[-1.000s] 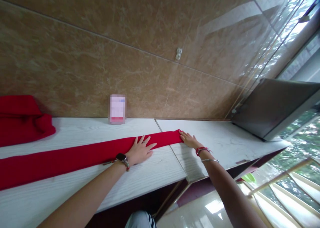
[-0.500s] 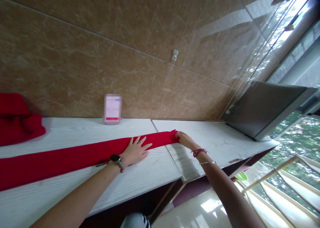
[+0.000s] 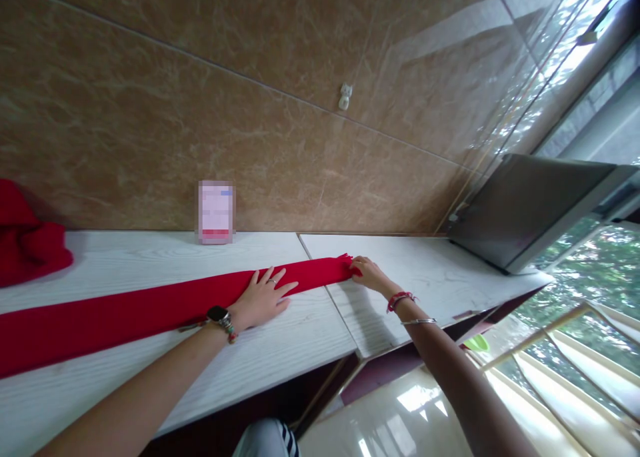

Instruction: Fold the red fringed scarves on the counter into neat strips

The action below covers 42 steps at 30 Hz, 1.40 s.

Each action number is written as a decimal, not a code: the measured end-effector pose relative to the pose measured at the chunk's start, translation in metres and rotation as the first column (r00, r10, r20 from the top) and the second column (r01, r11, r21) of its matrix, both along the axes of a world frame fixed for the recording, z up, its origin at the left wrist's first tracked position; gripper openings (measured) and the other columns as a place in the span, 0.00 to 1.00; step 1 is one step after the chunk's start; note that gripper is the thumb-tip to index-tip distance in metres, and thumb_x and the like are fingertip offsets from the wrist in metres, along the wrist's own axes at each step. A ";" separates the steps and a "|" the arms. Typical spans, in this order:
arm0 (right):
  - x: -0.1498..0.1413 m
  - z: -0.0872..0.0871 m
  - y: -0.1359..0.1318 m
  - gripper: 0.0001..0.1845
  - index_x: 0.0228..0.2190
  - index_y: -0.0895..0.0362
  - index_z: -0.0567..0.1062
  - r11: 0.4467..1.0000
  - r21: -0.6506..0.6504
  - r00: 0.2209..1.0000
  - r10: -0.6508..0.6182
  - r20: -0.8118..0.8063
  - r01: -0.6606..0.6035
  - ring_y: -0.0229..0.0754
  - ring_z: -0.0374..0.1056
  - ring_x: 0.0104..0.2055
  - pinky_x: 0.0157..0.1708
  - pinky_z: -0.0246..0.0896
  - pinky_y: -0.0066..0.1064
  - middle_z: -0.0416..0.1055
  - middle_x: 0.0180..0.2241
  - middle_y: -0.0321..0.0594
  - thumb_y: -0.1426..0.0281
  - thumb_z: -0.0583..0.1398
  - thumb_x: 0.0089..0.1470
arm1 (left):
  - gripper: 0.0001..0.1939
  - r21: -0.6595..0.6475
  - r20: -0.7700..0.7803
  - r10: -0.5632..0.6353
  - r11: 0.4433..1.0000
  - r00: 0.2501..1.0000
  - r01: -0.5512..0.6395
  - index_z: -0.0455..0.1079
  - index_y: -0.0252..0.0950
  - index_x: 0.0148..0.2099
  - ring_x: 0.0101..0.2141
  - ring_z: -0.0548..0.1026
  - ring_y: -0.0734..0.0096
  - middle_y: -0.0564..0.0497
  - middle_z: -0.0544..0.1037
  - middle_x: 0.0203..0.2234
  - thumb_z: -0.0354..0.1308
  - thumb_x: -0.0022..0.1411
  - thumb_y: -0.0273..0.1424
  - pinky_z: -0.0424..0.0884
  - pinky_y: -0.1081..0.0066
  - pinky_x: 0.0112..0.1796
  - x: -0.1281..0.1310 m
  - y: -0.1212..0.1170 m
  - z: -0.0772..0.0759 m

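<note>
A long red scarf (image 3: 130, 313) lies flat in a narrow strip along the white wood-grain counter (image 3: 280, 347), running out of view at the left. My left hand (image 3: 261, 299) rests on it with fingers spread, wearing a ring, a watch and beads. At the scarf's fringed right end, my right hand (image 3: 369, 273) has its fingers closed on the edge; the fingertips are partly hidden. A red bracelet and a silver bangle circle the right wrist.
Bunched red cloth (image 3: 33, 247) sits at the far left. A blurred-out pinkish card or phone (image 3: 215, 211) leans against the brown tiled wall (image 3: 150, 123). A grey appliance-like box (image 3: 525, 210) stands at the right end. A small white hook (image 3: 345, 97) is on the wall.
The camera view has shifted slightly, moving the scene a little up and left. Both hands keep nearly the same places on the scarf, and more of its fringe shows beside the right hand.
</note>
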State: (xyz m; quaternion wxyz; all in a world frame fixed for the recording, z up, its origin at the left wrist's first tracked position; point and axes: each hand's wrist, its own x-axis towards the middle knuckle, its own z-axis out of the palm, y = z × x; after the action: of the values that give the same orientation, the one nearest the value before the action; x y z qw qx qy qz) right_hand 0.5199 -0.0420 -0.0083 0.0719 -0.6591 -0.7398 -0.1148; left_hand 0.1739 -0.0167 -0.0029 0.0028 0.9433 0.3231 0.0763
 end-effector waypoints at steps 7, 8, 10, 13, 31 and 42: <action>0.023 0.008 0.007 0.10 0.31 0.55 0.75 0.973 -0.051 0.974 -0.220 0.057 0.223 0.43 0.67 0.39 0.36 0.61 0.31 0.71 0.37 0.43 0.74 0.55 0.48 | 0.24 0.026 -0.013 -0.010 1.000 1.000 0.010 0.53 0.48 0.61 0.59 0.48 0.49 0.45 0.52 0.61 0.43 0.64 0.41 0.46 0.46 0.53 -0.001 0.002 -0.001; 0.031 0.011 0.005 0.11 0.29 0.56 0.76 0.963 -0.026 0.962 -0.268 0.051 0.270 0.44 0.67 0.38 0.36 0.62 0.33 0.71 0.36 0.45 0.75 0.53 0.49 | 0.24 0.027 -0.015 -0.008 1.000 1.000 0.008 0.52 0.48 0.61 0.59 0.48 0.49 0.46 0.52 0.61 0.43 0.64 0.41 0.46 0.46 0.53 -0.001 0.001 -0.001; 0.044 0.017 0.000 0.14 0.29 0.58 0.76 0.929 0.029 0.929 -0.369 0.041 0.368 0.47 0.67 0.38 0.35 0.62 0.37 0.71 0.36 0.50 0.77 0.50 0.50 | 0.24 0.022 -0.016 -0.004 1.000 1.000 0.005 0.52 0.48 0.61 0.59 0.48 0.49 0.46 0.51 0.61 0.43 0.64 0.41 0.46 0.46 0.53 -0.001 0.001 0.000; 0.045 0.024 -0.004 0.16 0.36 0.60 0.74 0.938 0.123 0.945 -0.325 -0.019 0.325 0.48 0.65 0.44 0.40 0.61 0.39 0.68 0.42 0.52 0.79 0.51 0.48 | 0.24 0.010 -0.015 -0.007 1.000 1.000 0.007 0.53 0.48 0.61 0.59 0.48 0.48 0.45 0.51 0.61 0.44 0.64 0.41 0.47 0.45 0.53 0.000 0.001 0.000; 0.049 0.021 -0.011 0.19 0.30 0.59 0.76 0.950 0.048 0.951 -0.310 -0.001 0.309 0.45 0.63 0.43 0.40 0.58 0.32 0.68 0.39 0.48 0.85 0.50 0.42 | 0.24 0.012 -0.018 -0.007 1.000 1.000 0.007 0.52 0.48 0.61 0.59 0.47 0.47 0.45 0.51 0.61 0.43 0.64 0.41 0.47 0.45 0.52 -0.001 -0.001 0.001; -0.008 0.004 0.016 0.16 0.28 0.58 0.73 0.971 -0.079 0.966 0.214 -0.142 -0.227 0.37 0.64 0.35 0.37 0.58 0.26 0.69 0.31 0.38 0.84 0.51 0.40 | 0.24 0.019 -0.029 -0.006 1.000 1.000 0.007 0.51 0.48 0.61 0.59 0.48 0.49 0.45 0.51 0.61 0.42 0.64 0.41 0.47 0.45 0.53 -0.001 0.000 0.000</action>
State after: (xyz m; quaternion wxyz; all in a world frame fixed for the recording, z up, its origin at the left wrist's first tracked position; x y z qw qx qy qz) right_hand 0.5116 -0.0256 -0.0038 0.1019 -0.5814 -0.8068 -0.0269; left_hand 0.1733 -0.0171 -0.0025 -0.0109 0.9453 0.3193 0.0659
